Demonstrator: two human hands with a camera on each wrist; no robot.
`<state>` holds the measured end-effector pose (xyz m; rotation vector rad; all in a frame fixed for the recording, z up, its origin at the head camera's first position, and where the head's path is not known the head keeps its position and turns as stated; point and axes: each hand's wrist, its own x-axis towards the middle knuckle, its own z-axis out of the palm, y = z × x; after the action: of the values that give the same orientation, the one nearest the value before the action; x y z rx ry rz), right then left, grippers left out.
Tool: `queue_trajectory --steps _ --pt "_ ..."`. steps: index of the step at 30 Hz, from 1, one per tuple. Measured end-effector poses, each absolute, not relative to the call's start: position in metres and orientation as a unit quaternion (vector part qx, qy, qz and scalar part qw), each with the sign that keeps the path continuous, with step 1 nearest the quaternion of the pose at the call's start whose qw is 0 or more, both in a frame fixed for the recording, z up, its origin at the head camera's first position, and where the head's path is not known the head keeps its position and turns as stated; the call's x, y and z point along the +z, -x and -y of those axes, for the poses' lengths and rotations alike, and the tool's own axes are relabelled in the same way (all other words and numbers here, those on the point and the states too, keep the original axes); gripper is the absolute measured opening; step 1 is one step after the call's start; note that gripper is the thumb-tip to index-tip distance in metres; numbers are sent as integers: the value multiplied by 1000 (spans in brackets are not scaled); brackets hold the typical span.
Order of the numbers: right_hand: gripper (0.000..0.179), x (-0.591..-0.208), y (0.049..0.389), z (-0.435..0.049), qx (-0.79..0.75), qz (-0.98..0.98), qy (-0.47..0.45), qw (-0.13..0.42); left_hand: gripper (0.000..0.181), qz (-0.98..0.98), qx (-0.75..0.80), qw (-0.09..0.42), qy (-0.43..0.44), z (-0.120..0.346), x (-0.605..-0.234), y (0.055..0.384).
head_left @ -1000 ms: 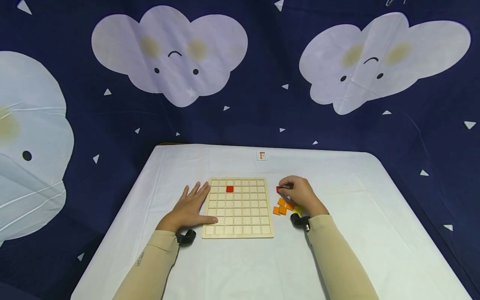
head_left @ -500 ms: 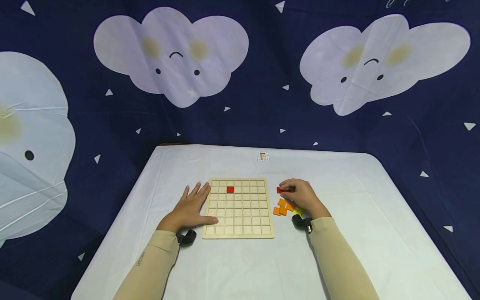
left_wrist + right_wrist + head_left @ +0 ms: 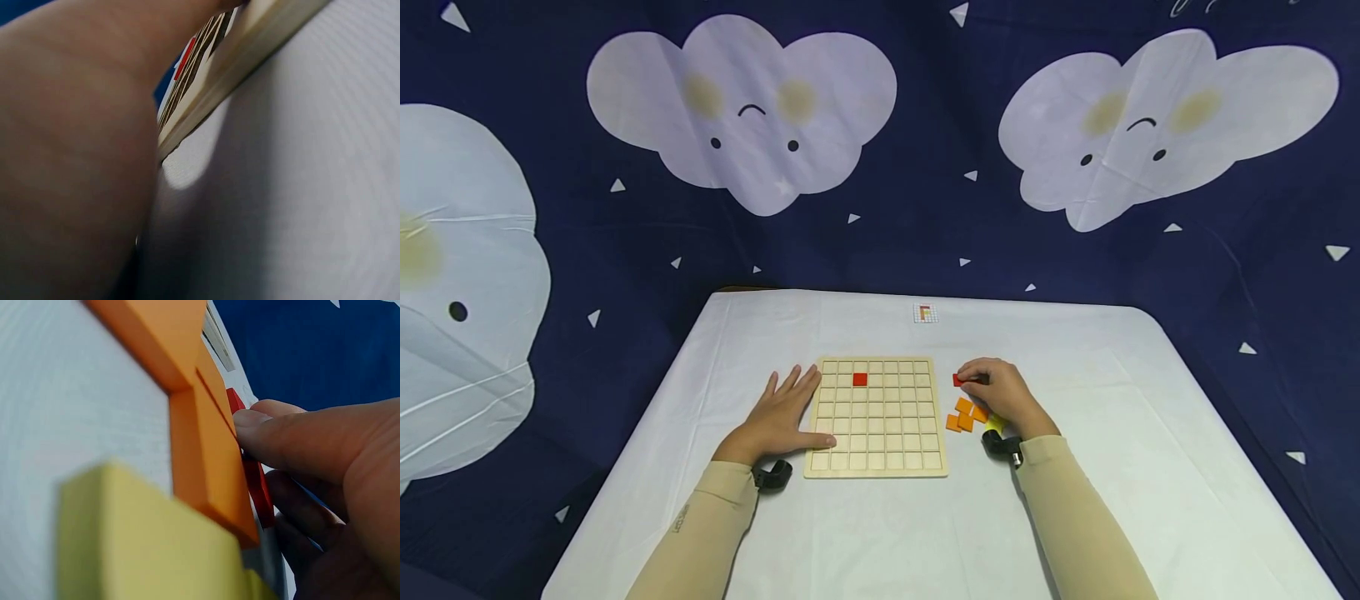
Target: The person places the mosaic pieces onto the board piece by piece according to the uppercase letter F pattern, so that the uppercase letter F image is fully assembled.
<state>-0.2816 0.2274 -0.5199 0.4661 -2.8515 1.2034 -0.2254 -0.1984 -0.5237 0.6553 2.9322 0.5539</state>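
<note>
A wooden grid board (image 3: 876, 473) lies on the white table, with one red square tile (image 3: 860, 379) in its second row from the far side. Spread over the board's left edge is my left hand (image 3: 772, 421), its thumb reaching onto the front left squares. To the right of the board my right hand (image 3: 1003, 389) pinches at a red tile (image 3: 957, 380) with thumb and fingers. In the right wrist view, more red shows below the thumb as a second red piece (image 3: 259, 490), partly hidden by the fingers and orange tiles.
Several orange tiles (image 3: 965, 421) lie just in front of my right hand. Yellow tiles (image 3: 995, 423) sit beside them, partly under the wrist camera. A small printed pattern card (image 3: 925, 312) lies near the table's far edge. Behind hangs a dark blue cloth (image 3: 925, 233) with clouds.
My right hand has shifted very slightly at the red tiles, baring more red half a second ago and less now. My left hand and the board stay put.
</note>
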Motion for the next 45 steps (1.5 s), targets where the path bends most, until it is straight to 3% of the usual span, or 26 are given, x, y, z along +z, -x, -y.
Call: queue_trajectory --steps 32,45 --pt "10 -515 282 -222 391 908 -147 -2 130 -958 178 38 -221 199 -524 225" --pt "12 -510 283 -216 399 907 -129 -28 130 -957 185 41 -218 199 -523 225"
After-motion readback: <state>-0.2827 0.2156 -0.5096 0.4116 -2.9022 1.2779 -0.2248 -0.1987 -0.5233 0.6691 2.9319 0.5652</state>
